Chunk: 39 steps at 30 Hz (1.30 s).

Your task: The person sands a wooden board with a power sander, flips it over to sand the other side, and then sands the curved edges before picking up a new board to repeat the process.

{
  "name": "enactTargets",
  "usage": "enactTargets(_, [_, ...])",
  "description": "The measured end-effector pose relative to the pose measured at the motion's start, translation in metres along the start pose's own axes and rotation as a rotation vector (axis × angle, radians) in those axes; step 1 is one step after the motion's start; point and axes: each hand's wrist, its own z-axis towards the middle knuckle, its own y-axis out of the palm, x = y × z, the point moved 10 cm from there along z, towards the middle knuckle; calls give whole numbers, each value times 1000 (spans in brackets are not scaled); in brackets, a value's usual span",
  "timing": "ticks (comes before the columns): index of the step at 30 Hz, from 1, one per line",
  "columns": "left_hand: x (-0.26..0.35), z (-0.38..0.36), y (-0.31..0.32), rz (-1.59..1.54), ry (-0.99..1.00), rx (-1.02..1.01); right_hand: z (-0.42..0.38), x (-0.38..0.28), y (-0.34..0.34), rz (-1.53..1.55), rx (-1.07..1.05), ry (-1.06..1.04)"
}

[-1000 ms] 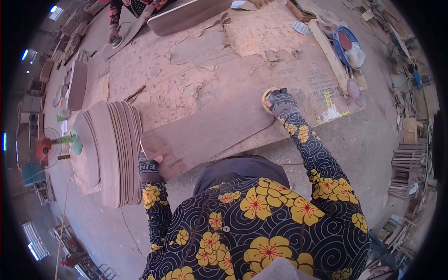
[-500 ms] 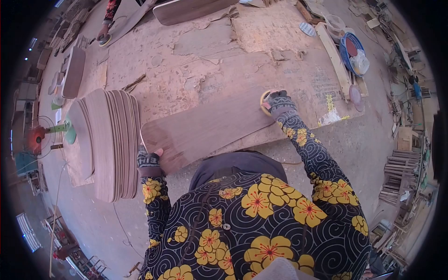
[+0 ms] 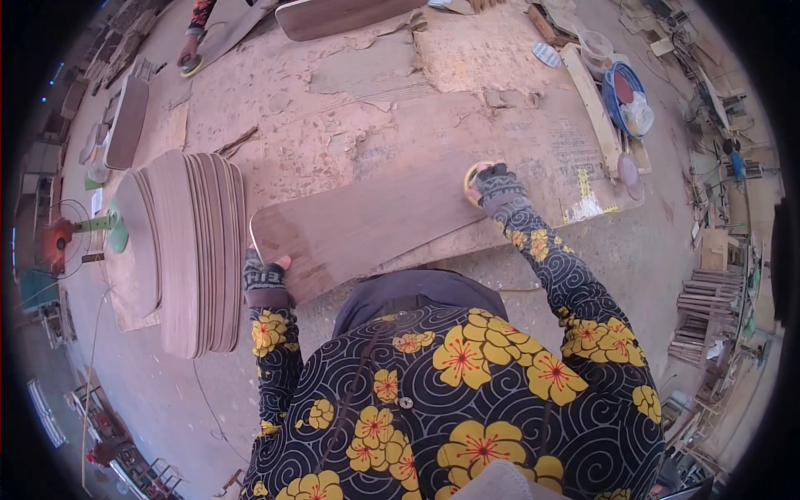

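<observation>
A flat brown wooden board (image 3: 367,221) with rounded corners lies slantwise on the worktable in front of me. My left hand (image 3: 266,275), in a grey patterned fingerless glove, grips its near left corner, thumb on top; the fingers underneath are hidden. At the board's right end my right hand (image 3: 498,187), gloved too, is closed around a round yellow-rimmed sanding pad (image 3: 472,185). The pad sits at the board's edge. A tall stack of similar boards (image 3: 200,250) stands to the left of my left hand.
Across the worktable (image 3: 392,125), a co-worker's hand (image 3: 189,52) holds another round pad on a board. Further boards lie at the far edge (image 3: 342,18) and far left (image 3: 129,125). A blue basket (image 3: 623,98) sits on the right; a fan (image 3: 60,236) stands left.
My hands and the board stay almost in place, with a slight shift of the whole view. The co-worker's hand and pad have moved a little to the right and away.
</observation>
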Motion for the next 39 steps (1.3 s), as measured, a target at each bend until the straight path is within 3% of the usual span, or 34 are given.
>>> enactTargets(12, [-10, 9, 0, -8, 21, -19, -7, -6, 14, -5, -142, 101])
enactTargets(15, [-11, 9, 1, -32, 18, -22, -5, 1, 1, -17, 9, 76])
enactTargets(18, [-11, 9, 3, -56, 19, -26, -14, -2, 5, -4, -41, 93])
enactTargets(24, [-17, 13, 2, -41, 13, -10, -40, -37, 26, 3, 58, -109])
enactTargets(27, [-18, 12, 2, -30, -4, -2, -37, -12, 18, 60, -74, 145])
enactTargets(30, [-15, 10, 3, -37, -30, -4, -31, -5, 15, 34, -73, 187])
enactTargets(34, [-18, 14, 5, -38, -12, 1, -46, -44, 18, 63, -108, 87])
enactTargets(35, [-18, 15, 4, -35, -14, 6, -46, -53, 28, 87, -51, -20])
enactTargets(38, [-18, 18, 6, -15, 19, -17, -45, -64, 35, 82, 2, -53])
enactTargets(39, [-22, 17, 5, -24, -52, 8, -44, -59, 35, 95, -25, -1])
